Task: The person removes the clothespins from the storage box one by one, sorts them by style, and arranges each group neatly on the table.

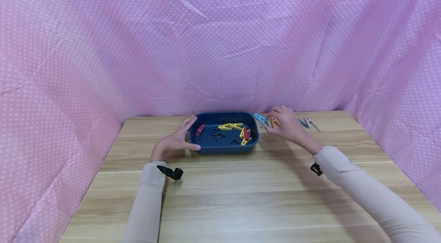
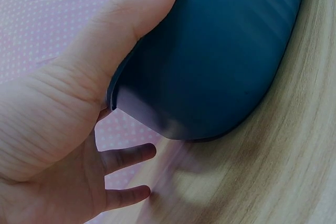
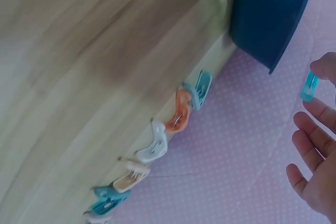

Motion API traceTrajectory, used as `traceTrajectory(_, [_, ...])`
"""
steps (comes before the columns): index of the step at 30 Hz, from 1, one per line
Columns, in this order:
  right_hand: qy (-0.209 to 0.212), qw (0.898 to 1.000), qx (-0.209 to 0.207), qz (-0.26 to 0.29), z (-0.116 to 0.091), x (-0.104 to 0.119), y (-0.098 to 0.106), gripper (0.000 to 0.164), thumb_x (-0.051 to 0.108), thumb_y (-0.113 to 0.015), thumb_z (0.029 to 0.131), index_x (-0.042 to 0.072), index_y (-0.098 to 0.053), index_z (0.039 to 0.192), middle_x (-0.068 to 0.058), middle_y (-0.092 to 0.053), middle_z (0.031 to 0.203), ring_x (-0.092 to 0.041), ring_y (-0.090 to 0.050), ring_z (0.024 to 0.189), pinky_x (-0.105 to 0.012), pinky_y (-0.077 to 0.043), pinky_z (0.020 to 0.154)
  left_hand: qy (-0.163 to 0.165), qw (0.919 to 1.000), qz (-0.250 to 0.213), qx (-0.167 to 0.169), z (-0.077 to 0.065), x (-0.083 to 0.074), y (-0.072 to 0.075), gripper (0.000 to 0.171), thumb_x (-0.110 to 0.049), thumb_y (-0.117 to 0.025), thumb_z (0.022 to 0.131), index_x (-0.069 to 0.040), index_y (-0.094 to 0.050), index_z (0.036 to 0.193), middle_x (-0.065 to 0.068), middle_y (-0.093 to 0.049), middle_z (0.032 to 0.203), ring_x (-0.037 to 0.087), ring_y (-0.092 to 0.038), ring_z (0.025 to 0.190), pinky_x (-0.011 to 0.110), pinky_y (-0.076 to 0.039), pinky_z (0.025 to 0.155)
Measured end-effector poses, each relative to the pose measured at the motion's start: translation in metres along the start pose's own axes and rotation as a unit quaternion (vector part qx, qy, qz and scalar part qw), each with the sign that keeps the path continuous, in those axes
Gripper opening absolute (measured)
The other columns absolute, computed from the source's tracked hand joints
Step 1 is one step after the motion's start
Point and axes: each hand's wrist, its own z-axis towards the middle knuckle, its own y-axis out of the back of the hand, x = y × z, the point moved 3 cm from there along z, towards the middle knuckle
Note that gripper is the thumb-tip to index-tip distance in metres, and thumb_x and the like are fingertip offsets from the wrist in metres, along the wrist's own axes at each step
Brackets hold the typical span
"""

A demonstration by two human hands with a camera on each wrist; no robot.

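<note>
A dark blue basin [image 1: 224, 150] stands near the far edge of the table. My left hand [image 1: 175, 139] holds its left end, the thumb over the front rim and the fingers toward the back corner; two fingers stick out free in the left wrist view. Beyond the basin's right end, my right hand [image 3: 320, 135] pinches a turquoise clothespin [image 3: 309, 86] between thumb and index finger, raised above the table. Inside the basin lie several yellow clothespins [image 1: 224, 127], a red clothespin [image 1: 200, 130] at the left, another red one [image 1: 247, 134] and dark pieces [image 1: 218, 133].
Right of the basin, a row of clothespins lies along the table's far edge: a blue one [image 3: 202, 89], an orange one [image 3: 179, 113], a white one [image 3: 153, 144], a peach one [image 3: 132, 176] and a teal one [image 3: 110, 198]. Pink dotted cloth [image 1: 220, 44] hangs behind the wooden table [image 1: 220, 197].
</note>
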Motion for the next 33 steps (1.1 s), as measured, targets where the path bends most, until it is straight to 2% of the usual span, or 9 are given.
traceTrajectory(3, [0.006,1.0,-0.004,-0.004,-0.003,-0.003,0.004,0.028,0.017,-0.086,0.076,0.001,-0.074,0.095,-0.015,-0.07,0.1,-0.034,-0.059,0.096,-0.05,-0.044,0.084,0.0,1.0,0.005,0.0,0.0,0.001,0.0,0.117,-0.031,-0.084,0.085,-0.019,-0.001,0.166,0.001,0.012,0.173,0.035,0.006,0.159,0.068,-0.01,0.123])
traceTrajectory(8, [0.004,1.0,-0.009,-0.006,-0.012,-0.01,0.007,0.023,0.016,-0.085,0.077,0.003,-0.074,0.093,-0.011,-0.071,0.094,-0.028,-0.056,0.089,-0.041,-0.04,0.076,0.001,1.0,0.007,-0.001,0.001,0.001,0.0,0.118,-0.033,-0.085,0.084,-0.018,-0.001,0.166,0.003,0.012,0.173,0.037,0.005,0.159,0.069,-0.01,0.122])
traceTrajectory(14, [0.02,0.999,-0.041,-0.011,-0.025,-0.022,0.005,0.022,0.012,-0.085,0.072,0.002,-0.073,0.087,-0.011,-0.071,0.088,-0.028,-0.056,0.081,-0.038,-0.04,0.07,0.004,1.0,-0.004,-0.003,0.001,0.002,0.0,0.117,-0.031,-0.085,0.084,-0.02,-0.002,0.166,0.001,0.012,0.173,0.035,0.006,0.159,0.068,-0.01,0.123])
traceTrajectory(17, [0.017,0.999,-0.043,-0.013,-0.031,-0.028,0.005,0.021,0.012,-0.085,0.071,0.003,-0.073,0.085,-0.012,-0.072,0.087,-0.03,-0.058,0.08,-0.041,-0.042,0.07,0.005,1.0,-0.006,-0.004,0.0,0.002,-0.001,0.117,-0.032,-0.085,0.084,-0.021,-0.002,0.166,0.0,0.012,0.173,0.034,0.006,0.159,0.068,-0.009,0.123])
traceTrajectory(25, [-0.035,0.999,0.007,-0.023,-0.05,-0.034,0.009,0.023,0.014,-0.086,0.074,0.003,-0.073,0.09,-0.017,-0.072,0.097,-0.04,-0.062,0.096,-0.056,-0.046,0.086,0.008,0.9999,-0.011,-0.002,0.001,0.001,-0.002,0.117,-0.032,-0.085,0.084,-0.021,-0.002,0.166,0.0,0.012,0.173,0.034,0.007,0.159,0.069,-0.008,0.123])
traceTrajectory(33, [-0.051,0.998,0.014,-0.018,-0.058,-0.039,0.016,0.024,0.014,-0.086,0.075,0.002,-0.073,0.091,-0.019,-0.072,0.102,-0.041,-0.063,0.099,-0.06,-0.045,0.091,-0.001,1.0,0.008,-0.003,0.002,0.004,0.001,0.117,-0.034,-0.085,0.084,-0.022,-0.001,0.166,0.001,0.012,0.173,0.035,0.006,0.159,0.069,-0.01,0.123])
